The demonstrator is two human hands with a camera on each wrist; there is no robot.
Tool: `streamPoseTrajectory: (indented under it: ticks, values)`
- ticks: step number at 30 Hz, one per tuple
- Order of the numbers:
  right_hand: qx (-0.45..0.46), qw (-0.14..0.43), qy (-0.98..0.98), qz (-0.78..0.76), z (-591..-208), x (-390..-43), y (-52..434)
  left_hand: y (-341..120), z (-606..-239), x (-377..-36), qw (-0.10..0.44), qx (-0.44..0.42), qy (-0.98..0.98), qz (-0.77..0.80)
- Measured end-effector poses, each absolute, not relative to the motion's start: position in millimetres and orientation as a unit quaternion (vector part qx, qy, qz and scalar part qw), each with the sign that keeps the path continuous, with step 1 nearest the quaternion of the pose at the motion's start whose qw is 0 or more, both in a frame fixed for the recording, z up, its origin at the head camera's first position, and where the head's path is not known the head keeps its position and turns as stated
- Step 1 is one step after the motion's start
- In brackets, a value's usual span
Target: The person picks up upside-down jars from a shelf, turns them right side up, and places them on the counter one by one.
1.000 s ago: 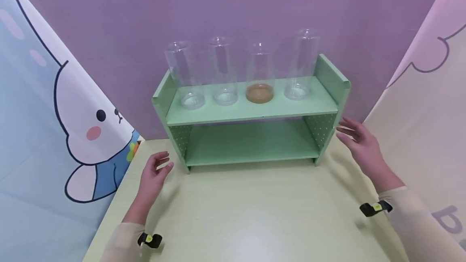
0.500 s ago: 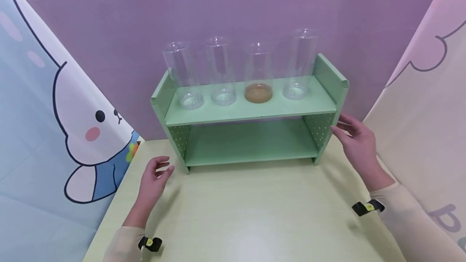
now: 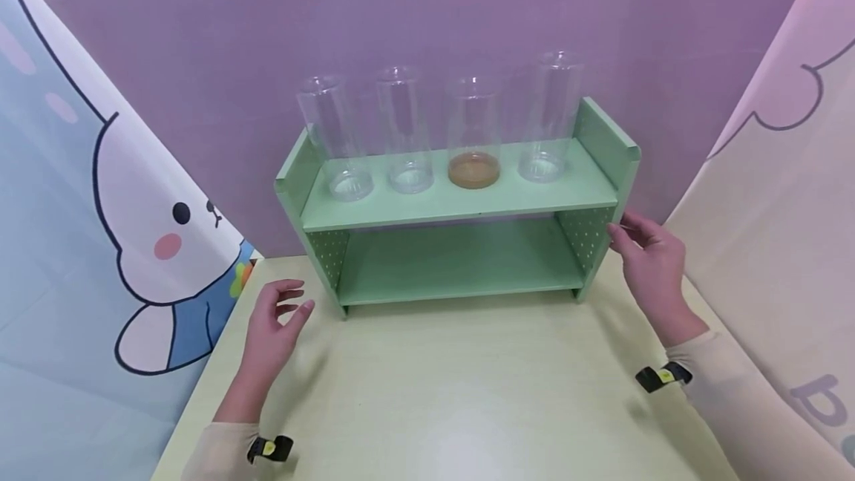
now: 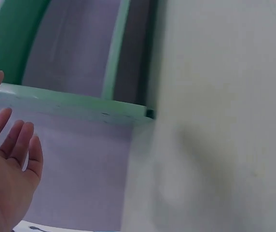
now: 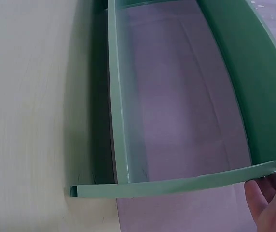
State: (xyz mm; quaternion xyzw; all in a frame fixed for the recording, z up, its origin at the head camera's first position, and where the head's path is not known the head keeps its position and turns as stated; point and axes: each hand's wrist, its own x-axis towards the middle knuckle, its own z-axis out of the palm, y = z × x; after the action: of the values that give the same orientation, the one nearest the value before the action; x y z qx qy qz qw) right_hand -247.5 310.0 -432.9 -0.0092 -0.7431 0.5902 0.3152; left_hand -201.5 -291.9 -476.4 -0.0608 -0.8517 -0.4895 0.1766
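A green two-tier shelf (image 3: 461, 203) stands on the table. Four would exceed a simple tally, so several clear cylinders (image 3: 404, 128) stand upright along its top board, one with a brown base (image 3: 473, 171). At the shelf's right end panel, my right hand (image 3: 653, 266) holds the front edge, thumb in front and fingers on the outer side; the right wrist view shows this hand (image 5: 275, 198) at the panel's upper part. Left of the shelf, my left hand (image 3: 272, 332) hovers over the table, fingers loosely bent and holding nothing. In the left wrist view, that hand (image 4: 7, 179) is beside the left end panel (image 4: 75, 102).
The pale table (image 3: 461, 384) extends in front of the shelf. A purple cloth (image 3: 427, 6) hangs behind it. A rabbit-print cloth (image 3: 147, 243) borders the left side and a pink-and-cream cloth (image 3: 768, 243) the right.
My right hand has moved left, from beside the shelf onto its right end panel. My left hand has shifted slightly left. The shelf and cylinders stay in place.
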Motion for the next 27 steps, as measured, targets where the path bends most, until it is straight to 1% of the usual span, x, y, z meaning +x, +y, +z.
streamPoseTrajectory:
  ticks: [6, 14, 21, 27]
  values:
    - [-0.011, 0.324, -0.735, 0.596, -431, -247, 311, -277, -452, -196, 0.212, -0.095, -0.85, -0.472]
    - [-0.012, 0.321, -0.734, 0.598, -433, -247, 311, -246, -399, -190, 0.236, -0.163, -0.834, -0.47]
    - [-0.014, 0.32, -0.735, 0.598, -433, -247, 310, -213, -359, -204, 0.26, -0.2, -0.807, -0.491]
    - [-0.012, 0.32, -0.738, 0.594, -434, -248, 308, -194, -339, -219, 0.286, -0.192, -0.808, -0.478]
